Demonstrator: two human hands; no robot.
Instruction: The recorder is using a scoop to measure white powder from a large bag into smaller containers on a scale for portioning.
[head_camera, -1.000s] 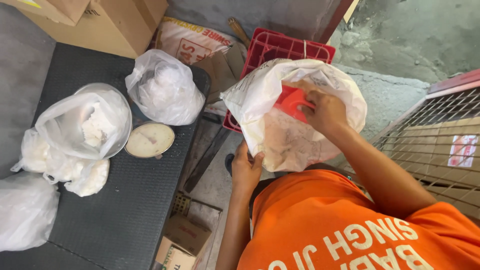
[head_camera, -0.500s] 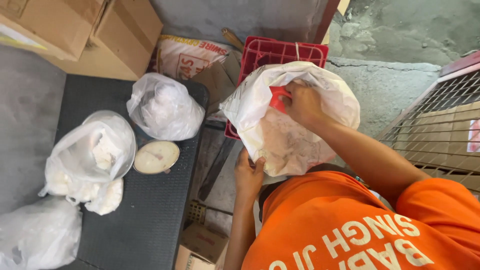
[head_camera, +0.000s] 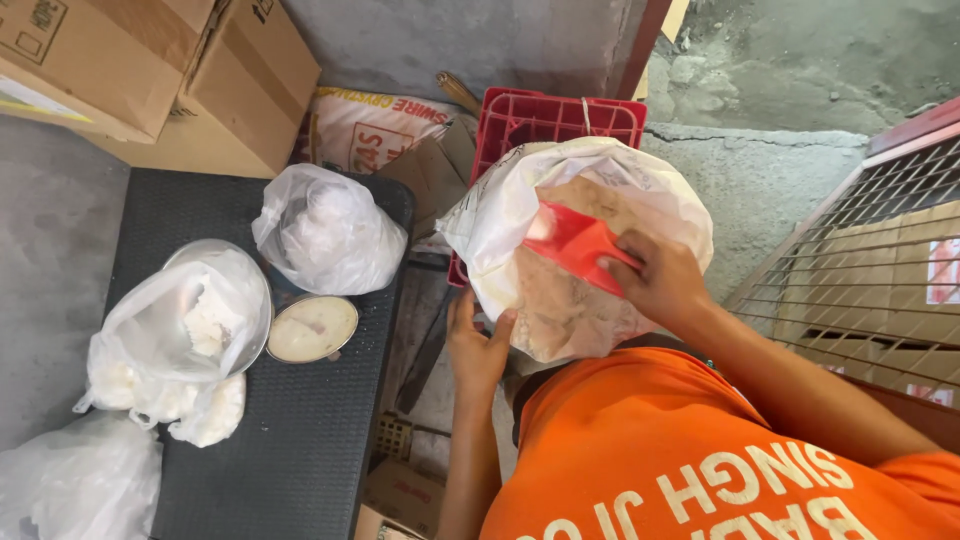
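A big white plastic bag (head_camera: 510, 215) of pale brownish powder stands open in front of my orange shirt, against a red plastic crate (head_camera: 560, 115). My right hand (head_camera: 662, 283) is inside the bag's mouth and grips a red scoop (head_camera: 572, 243) that lies on the powder. My left hand (head_camera: 478, 345) presses flat against the bag's lower left side and holds it steady.
To the left, a dark mat-covered surface (head_camera: 300, 440) holds a metal bowl lined with a plastic bag of white lumps (head_camera: 200, 320), a tied white bag (head_camera: 325, 230), a small round lid (head_camera: 312, 328) and another bag (head_camera: 70, 485). Cardboard boxes (head_camera: 150, 70) stand behind; a wire cage (head_camera: 880, 270) is at right.
My view has shifted so the scene sits lower and to the right. My right hand has moved the red scoop lower in the bag. My left hand stays on the bag's side.
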